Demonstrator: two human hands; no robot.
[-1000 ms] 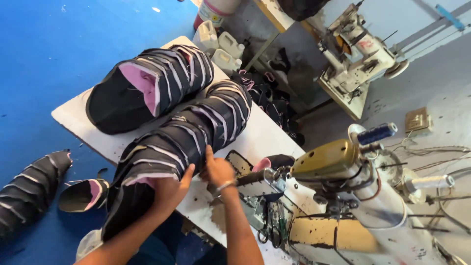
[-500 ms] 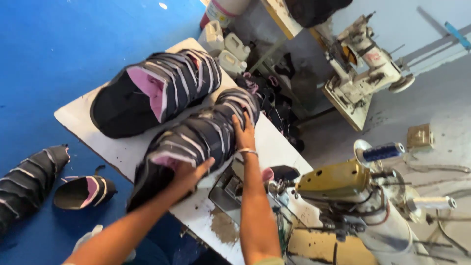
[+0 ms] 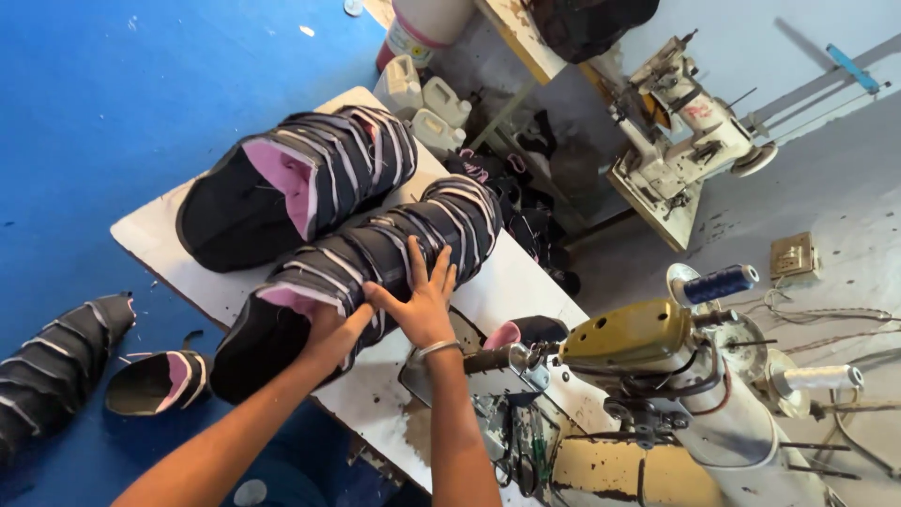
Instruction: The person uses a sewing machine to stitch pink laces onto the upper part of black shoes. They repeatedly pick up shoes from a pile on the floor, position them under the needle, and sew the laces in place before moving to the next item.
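Two long stacks of nested black shoe uppers with pink lining lie on a white worktable (image 3: 521, 272). The nearer stack (image 3: 375, 258) runs across the table. My right hand (image 3: 422, 300) lies flat on its side, fingers spread, a metal bangle on the wrist. My left hand (image 3: 330, 329) presses the stack's near end, fingers curled on the pink-lined upper. The farther stack (image 3: 296, 178) rests untouched behind it.
A sewing machine (image 3: 657, 376) with a blue thread spool (image 3: 718, 282) stands at the table's right end; a single upper (image 3: 530, 330) lies by it. Another sewing machine (image 3: 685, 131) stands beyond. More uppers (image 3: 56, 366) lie on the blue floor at left. White jugs (image 3: 422, 99) stand behind the table.
My right hand slid along the near stack, out toward its far end and back to the middle. My left hand stayed at the near end. The view shifted.
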